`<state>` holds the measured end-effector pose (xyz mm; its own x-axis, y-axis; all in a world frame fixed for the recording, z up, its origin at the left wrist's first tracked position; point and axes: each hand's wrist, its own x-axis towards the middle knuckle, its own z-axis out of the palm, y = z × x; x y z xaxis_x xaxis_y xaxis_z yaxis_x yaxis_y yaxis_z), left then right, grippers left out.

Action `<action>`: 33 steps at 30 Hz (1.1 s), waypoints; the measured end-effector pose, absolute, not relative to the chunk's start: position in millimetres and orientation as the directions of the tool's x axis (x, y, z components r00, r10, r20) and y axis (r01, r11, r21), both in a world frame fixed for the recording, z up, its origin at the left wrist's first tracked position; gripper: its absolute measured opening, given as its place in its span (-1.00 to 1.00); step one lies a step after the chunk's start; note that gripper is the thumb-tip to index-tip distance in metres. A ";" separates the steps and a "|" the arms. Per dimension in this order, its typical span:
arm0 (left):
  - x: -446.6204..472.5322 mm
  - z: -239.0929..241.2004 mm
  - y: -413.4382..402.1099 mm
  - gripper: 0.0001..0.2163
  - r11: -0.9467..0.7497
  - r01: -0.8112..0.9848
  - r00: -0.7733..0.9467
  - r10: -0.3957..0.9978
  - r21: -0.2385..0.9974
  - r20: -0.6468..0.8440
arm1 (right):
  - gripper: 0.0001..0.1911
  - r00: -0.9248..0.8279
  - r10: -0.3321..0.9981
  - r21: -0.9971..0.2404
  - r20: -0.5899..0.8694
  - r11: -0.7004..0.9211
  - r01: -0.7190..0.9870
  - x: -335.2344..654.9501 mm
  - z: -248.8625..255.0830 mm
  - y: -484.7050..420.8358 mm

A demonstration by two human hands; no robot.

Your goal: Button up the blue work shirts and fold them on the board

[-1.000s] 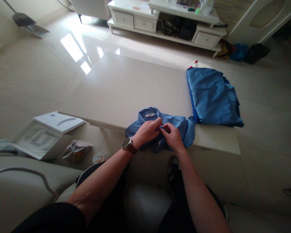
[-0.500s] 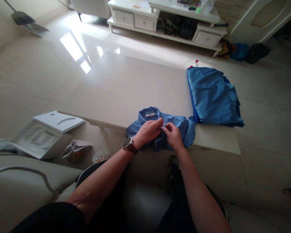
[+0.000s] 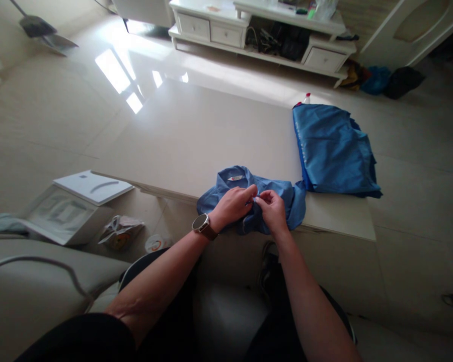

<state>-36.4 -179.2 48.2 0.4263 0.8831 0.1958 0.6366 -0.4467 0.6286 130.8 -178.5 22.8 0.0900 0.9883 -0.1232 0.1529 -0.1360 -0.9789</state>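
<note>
A crumpled blue shirt (image 3: 283,196) with a white neck label lies at the near edge of the pale table (image 3: 196,136). My left hand (image 3: 234,205), with a watch on its wrist, pinches the shirt's fabric near the collar. My right hand (image 3: 272,210) pinches the same spot from the other side, fingertips almost meeting. A folded blue garment (image 3: 330,151) lies flat at the table's right side, apart from both hands.
A white box with its lid ajar (image 3: 71,203) and a crumpled bag (image 3: 119,232) sit on the floor at the left. A grey sofa arm (image 3: 30,281) is at the lower left. A white TV cabinet (image 3: 260,35) stands at the back. A small bottle (image 3: 307,98) peeks behind the folded garment.
Both hands have shifted slightly up the shirt front while still pinching the fabric together. The folded garment has not moved.
</note>
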 end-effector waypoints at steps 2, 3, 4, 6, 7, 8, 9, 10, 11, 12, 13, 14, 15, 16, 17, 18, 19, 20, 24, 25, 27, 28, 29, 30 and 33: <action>-35.9 48.6 -179.6 -0.77 -0.444 0.631 0.425 0.884 0.636 0.194 | -0.67 0.103 0.986 -0.979 -0.130 -0.144 0.142 131.9 22.2 -177.7; -35.6 49.0 -179.7 -0.77 -0.439 0.630 0.421 0.886 0.641 0.193 | -0.66 0.104 0.985 -0.979 -0.139 -0.153 0.134 132.5 21.6 -177.4; -35.3 49.4 -179.8 -0.77 -0.433 0.626 0.415 0.889 0.649 0.194 | -0.63 0.101 0.983 -0.979 -0.152 -0.164 0.123 133.1 20.9 -177.1; -34.5 49.9 -179.9 -0.78 -0.417 0.612 0.397 0.897 0.672 0.195 | -0.59 0.088 0.981 -0.980 -0.175 -0.182 0.085 133.8 19.3 -176.6; -34.1 49.9 -180.0 -0.78 -0.406 0.603 0.386 0.902 0.687 0.194 | -0.58 0.086 0.980 -0.981 -0.180 -0.185 0.060 133.8 18.7 -176.5; -33.7 49.8 -180.0 -0.78 -0.392 0.593 0.371 0.908 0.703 0.194 | -0.57 0.084 0.979 -0.982 -0.184 -0.187 0.037 133.6 18.5 -176.6; -33.4 49.5 -180.0 -0.77 -0.376 0.586 0.353 0.916 0.718 0.192 | -0.56 0.082 0.979 -0.982 -0.187 -0.189 0.018 133.2 18.9 -176.7; -33.2 49.2 -180.1 -0.77 -0.358 0.581 0.332 0.924 0.731 0.189 | -0.55 0.080 0.979 -0.982 -0.190 -0.190 0.002 132.7 20.0 -177.1; -33.2 48.8 -180.1 -0.77 -0.338 0.577 0.308 0.933 0.743 0.185 | -0.54 0.076 0.979 -0.982 -0.191 -0.191 -0.010 132.2 21.8 -177.6; -33.4 48.5 -180.1 -0.77 -0.320 0.574 0.287 0.941 0.754 0.181 | -0.52 0.061 0.980 -0.981 -0.192 -0.191 -0.018 131.9 24.1 -178.1; -33.9 48.4 -180.0 -0.77 -0.304 0.569 0.269 0.947 0.764 0.177 | -0.49 0.036 0.981 -0.981 -0.193 -0.192 -0.021 131.7 26.7 -178.6; -34.5 48.5 -179.9 -0.77 -0.291 0.562 0.257 0.951 0.774 0.171 | -0.45 0.005 0.981 -0.981 -0.192 -0.192 -0.019 131.9 29.3 -179.0; -35.2 48.8 -179.7 -0.76 -0.282 0.552 0.251 0.954 0.785 0.165 | -0.40 -0.030 0.981 -0.981 -0.191 -0.192 -0.012 132.6 31.7 -179.1; -36.1 49.2 -179.5 -0.75 -0.274 0.540 0.250 0.955 0.796 0.159 | -0.36 -0.066 0.979 -0.981 -0.192 -0.193 0.000 133.7 33.6 -178.9; -36.9 49.9 -179.2 -0.74 -0.267 0.529 0.252 0.956 0.805 0.152 | -0.34 -0.096 0.976 -0.981 -0.195 -0.194 0.017 135.1 35.0 -178.5; -37.6 50.5 -179.0 -0.73 -0.260 0.518 0.257 0.956 0.815 0.142 | -0.33 -0.118 0.973 -0.980 -0.197 -0.194 0.037 136.8 35.7 -177.8; -38.2 51.2 -178.7 -0.72 -0.252 0.508 0.263 0.956 0.823 0.131 | -0.35 -0.132 0.972 -0.980 -0.197 -0.190 0.060 138.7 35.9 -177.1; -38.7 51.6 -178.3 -0.71 -0.245 0.502 0.268 0.956 0.829 0.121 | -0.38 -0.140 0.971 -0.980 -0.193 -0.182 0.086 140.4 35.8 -176.4; -38.4 50.7 -177.0 -0.68 -0.242 0.494 0.280 0.954 0.835 0.111 | -0.50 -0.117 0.984 -0.966 -0.134 -0.104 0.236 144.3 35.5 -175.7; -38.0 49.8 -176.8 -0.68 -0.245 0.493 0.281 0.953 0.835 0.114 | -0.53 -0.108 0.987 -0.956 -0.116 -0.081 0.281 144.3 36.3 -176.2; -36.8 48.0 -176.7 -0.68 -0.249 0.490 0.284 0.952 0.836 0.117 | -0.57 -0.099 0.992 -0.931 -0.081 -0.040 0.364 143.8 38.9 -177.5; -36.2 47.2 -176.7 -0.67 -0.248 0.489 0.283 0.952 0.836 0.116 | -0.58 -0.100 0.993 -0.918 -0.067 -0.022 0.395 143.4 40.5 -178.2; -35.7 46.6 -176.7 -0.67 -0.246 0.488 0.283 0.952 0.838 0.115 | -0.60 -0.104 0.993 -0.909 -0.054 -0.006 0.418 143.1 42.0 -178.8; -35.4 46.3 -176.8 -0.67 -0.244 0.485 0.284 0.952 0.840 0.112 | -0.61 -0.109 0.993 -0.903 -0.043 0.008 0.430 142.8 43.4 -179.2; -35.2 46.3 -176.9 -0.66 -0.242 0.472 0.292 0.950 0.848 0.109 | -0.65 -0.120 0.993 -0.904 -0.022 0.032 0.426 142.7 45.9 -179.9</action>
